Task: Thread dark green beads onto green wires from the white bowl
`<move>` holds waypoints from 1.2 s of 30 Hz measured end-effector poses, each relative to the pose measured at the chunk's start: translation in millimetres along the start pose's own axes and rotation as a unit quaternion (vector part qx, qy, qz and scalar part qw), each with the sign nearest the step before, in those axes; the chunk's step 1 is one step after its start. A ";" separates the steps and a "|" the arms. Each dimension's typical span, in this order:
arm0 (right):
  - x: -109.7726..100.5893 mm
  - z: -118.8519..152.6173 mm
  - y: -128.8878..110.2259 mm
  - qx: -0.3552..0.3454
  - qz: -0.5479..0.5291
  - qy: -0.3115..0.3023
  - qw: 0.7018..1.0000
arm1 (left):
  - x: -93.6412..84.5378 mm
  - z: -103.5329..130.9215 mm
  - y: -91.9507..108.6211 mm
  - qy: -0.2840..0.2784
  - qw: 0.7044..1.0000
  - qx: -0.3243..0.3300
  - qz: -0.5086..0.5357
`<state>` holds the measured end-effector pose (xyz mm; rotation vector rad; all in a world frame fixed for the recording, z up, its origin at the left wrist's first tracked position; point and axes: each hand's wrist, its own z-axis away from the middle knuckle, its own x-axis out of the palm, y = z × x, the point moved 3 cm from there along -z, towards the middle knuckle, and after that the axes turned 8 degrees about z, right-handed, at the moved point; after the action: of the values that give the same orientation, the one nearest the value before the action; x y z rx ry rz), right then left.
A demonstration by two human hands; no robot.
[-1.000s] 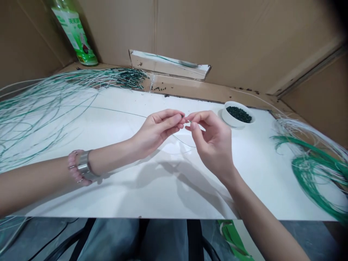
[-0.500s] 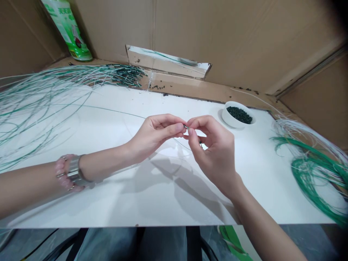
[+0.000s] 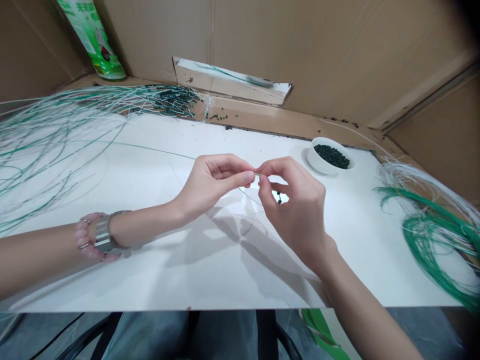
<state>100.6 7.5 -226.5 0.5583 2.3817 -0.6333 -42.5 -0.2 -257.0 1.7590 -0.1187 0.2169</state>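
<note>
My left hand point(image 3: 215, 185) and my right hand point(image 3: 296, 205) meet over the middle of the white tabletop, thumbs and fingertips pinched together. Between the two pinches a short bit of thin cord point(image 3: 257, 174) shows. A few small dark beads point(image 3: 279, 197) hang on a strand below the right fingers, partly hidden by them. From behind the left hand a green cord point(image 3: 157, 149) trails away to the left. Whether a bead sits inside either pinch is hidden by the fingertips. A pink bead bracelet and a metal bangle are on the left wrist.
A white bowl point(image 3: 314, 161) of dark beads stands behind my right hand. Beaded strands point(image 3: 176, 101) with long cords lie at the back left, near a green bottle point(image 3: 100, 47). Coiled green cord point(image 3: 416, 240) lies right. Cardboard walls point(image 3: 318, 55) enclose the back.
My fingertips have drawn slightly apart, so the cord between them shows more plainly. The beads under my right hand have come more into view. Elsewhere only a slight view shift shows.
</note>
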 end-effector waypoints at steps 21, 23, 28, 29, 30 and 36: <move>1.2 1.3 3.2 0.044 -0.074 0.011 0.996 | 12.8 4.0 -5.3 -0.035 0.945 -0.148 0.289; 0.8 0.6 2.7 0.037 -0.064 0.012 0.997 | 12.2 3.5 -5.8 -0.038 0.948 -0.142 0.284; -0.3 -0.4 0.7 0.008 -0.029 0.012 0.999 | 9.4 1.3 -6.2 -0.050 0.962 -0.109 0.243; -0.3 -0.3 0.6 0.004 -0.023 0.014 1.000 | 8.4 0.7 -6.0 -0.051 0.968 -0.097 0.224; -0.3 -0.2 0.6 0.002 -0.017 0.015 1.000 | 7.3 0.1 -5.7 -0.051 0.974 -0.083 0.203; 0.6 0.3 0.5 0.017 -0.007 0.020 1.000 | 3.8 -0.2 -4.3 -0.039 0.992 -0.030 0.116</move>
<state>100.6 7.9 -227.3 0.5743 2.4174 -0.6767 -38.0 1.0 -260.4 1.6925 -0.3839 0.3089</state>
